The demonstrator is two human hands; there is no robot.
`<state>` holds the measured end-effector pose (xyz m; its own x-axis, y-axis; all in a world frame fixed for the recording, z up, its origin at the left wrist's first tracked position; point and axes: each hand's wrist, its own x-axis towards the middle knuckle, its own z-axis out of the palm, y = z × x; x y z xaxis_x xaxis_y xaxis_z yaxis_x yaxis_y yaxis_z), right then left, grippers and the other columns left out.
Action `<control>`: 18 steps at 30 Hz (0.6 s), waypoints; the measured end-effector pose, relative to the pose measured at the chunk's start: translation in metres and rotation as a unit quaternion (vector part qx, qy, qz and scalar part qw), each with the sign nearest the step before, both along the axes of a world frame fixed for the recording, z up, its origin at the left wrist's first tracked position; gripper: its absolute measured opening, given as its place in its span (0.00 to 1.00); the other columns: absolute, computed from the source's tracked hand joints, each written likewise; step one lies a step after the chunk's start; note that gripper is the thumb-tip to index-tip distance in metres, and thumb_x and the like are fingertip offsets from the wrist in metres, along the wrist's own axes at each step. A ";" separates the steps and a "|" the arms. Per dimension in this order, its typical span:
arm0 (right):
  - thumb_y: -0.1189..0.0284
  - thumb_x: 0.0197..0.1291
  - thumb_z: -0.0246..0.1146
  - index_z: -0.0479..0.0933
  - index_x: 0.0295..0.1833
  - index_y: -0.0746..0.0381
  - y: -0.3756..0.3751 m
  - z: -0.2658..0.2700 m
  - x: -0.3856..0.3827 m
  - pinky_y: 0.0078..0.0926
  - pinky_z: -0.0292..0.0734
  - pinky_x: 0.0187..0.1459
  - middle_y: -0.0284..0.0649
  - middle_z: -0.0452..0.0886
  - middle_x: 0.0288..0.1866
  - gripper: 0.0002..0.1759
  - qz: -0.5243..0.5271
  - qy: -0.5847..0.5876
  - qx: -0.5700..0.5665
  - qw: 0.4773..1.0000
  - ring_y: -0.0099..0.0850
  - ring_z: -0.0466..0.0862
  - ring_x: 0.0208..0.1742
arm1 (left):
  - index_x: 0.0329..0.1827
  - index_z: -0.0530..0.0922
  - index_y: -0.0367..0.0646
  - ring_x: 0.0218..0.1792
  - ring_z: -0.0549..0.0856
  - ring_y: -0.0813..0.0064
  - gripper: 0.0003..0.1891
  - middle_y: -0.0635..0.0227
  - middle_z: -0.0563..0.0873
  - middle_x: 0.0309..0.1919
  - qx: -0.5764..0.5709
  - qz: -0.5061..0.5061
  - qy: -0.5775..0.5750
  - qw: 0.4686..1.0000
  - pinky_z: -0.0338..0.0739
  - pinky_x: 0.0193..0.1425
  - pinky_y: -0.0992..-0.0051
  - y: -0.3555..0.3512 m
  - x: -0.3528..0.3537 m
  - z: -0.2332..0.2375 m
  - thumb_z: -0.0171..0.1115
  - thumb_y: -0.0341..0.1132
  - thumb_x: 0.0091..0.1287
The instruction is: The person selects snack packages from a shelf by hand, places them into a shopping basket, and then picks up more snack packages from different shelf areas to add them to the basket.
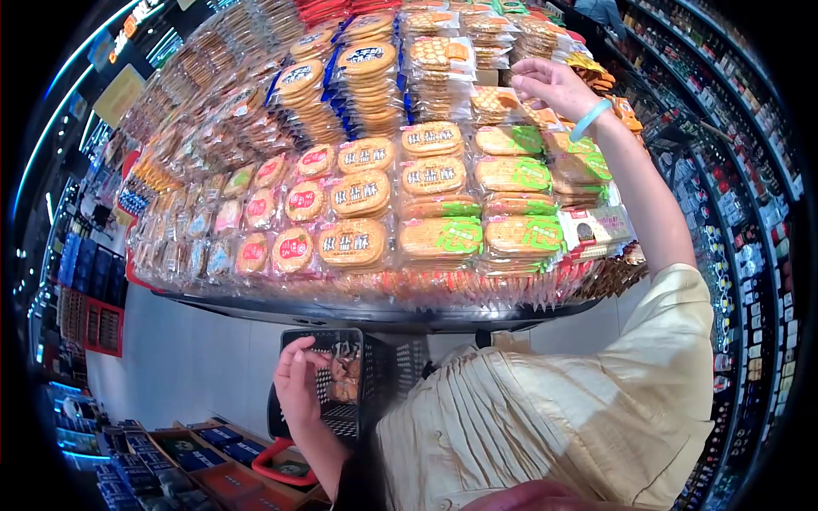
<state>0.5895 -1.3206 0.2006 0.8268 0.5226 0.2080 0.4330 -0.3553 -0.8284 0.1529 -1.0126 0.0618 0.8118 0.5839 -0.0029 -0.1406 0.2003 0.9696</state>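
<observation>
My right hand (552, 87), with a pale blue-green bangle (591, 120) at the wrist, is stretched over the right side of the snack display. Its fingers are loosely bent and apart, with nothing visible in them. Below it are an orange-labelled cracker pack (495, 102) and green-labelled biscuit packs (509, 140). Low in the view, my left hand (298, 383) hangs over a black shopping basket (361, 341), fingers apart and holding nothing I can see. Inside the basket lies a clear bag of brown food (344, 379). The basket's red handle (285, 464) shows near my left forearm.
Stacks of round biscuits (368, 81) and packs with black lettering (358, 194) fill the display, above its dark front edge (366, 317). Stocked shelves (754, 255) line the right. Boxed goods (204, 451) stand lower left. Another person's sleeve (601, 13) shows at the top.
</observation>
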 end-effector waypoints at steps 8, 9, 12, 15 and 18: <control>0.46 0.63 0.56 0.60 0.65 0.69 0.038 -0.006 0.051 0.26 0.81 0.43 0.40 0.77 0.44 0.40 -0.006 0.180 0.087 0.980 0.27 0.79 0.42 | 0.54 0.74 0.34 0.42 0.82 0.74 0.15 0.63 0.83 0.40 0.065 -0.084 -0.065 0.992 0.77 0.49 0.73 -0.013 0.063 0.090 0.52 0.33 0.70; 0.45 0.63 0.55 0.59 0.65 0.70 0.040 -0.006 0.053 0.27 0.82 0.41 0.41 0.77 0.44 0.41 -0.005 0.231 0.099 0.968 0.28 0.80 0.41 | 0.54 0.74 0.34 0.42 0.82 0.74 0.15 0.63 0.83 0.40 0.067 -0.084 -0.064 0.992 0.77 0.49 0.73 -0.015 0.077 0.102 0.52 0.33 0.70; 0.46 0.64 0.53 0.59 0.64 0.70 0.046 0.002 0.039 0.26 0.82 0.31 0.44 0.77 0.41 0.39 -0.001 0.255 0.095 0.962 0.29 0.81 0.31 | 0.57 0.72 0.35 0.48 0.81 0.74 0.17 0.63 0.82 0.47 0.095 -0.119 -0.031 0.988 0.77 0.51 0.73 -0.026 0.124 0.128 0.53 0.34 0.70; 0.46 0.65 0.52 0.59 0.63 0.70 0.050 -0.002 0.041 0.25 0.82 0.27 0.47 0.78 0.39 0.38 -0.001 0.261 0.083 0.962 0.27 0.80 0.25 | 0.60 0.70 0.37 0.51 0.80 0.75 0.19 0.63 0.80 0.51 0.126 -0.154 -0.004 0.980 0.76 0.53 0.72 -0.039 0.171 0.143 0.55 0.36 0.70; 0.44 0.64 0.51 0.59 0.63 0.71 0.054 -0.004 0.044 0.27 0.82 0.29 0.48 0.78 0.40 0.40 0.000 0.271 0.090 0.958 0.29 0.81 0.28 | 0.64 0.67 0.37 0.52 0.81 0.75 0.22 0.60 0.80 0.53 0.112 -0.189 0.020 0.975 0.76 0.54 0.72 -0.050 0.212 0.151 0.52 0.40 0.71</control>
<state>0.6331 -1.2669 0.1967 0.8387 0.5191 -0.1647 -0.0779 -0.1850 -0.9796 0.3652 -1.0629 0.2128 0.9709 0.2334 0.0544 -0.0588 0.0120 0.9982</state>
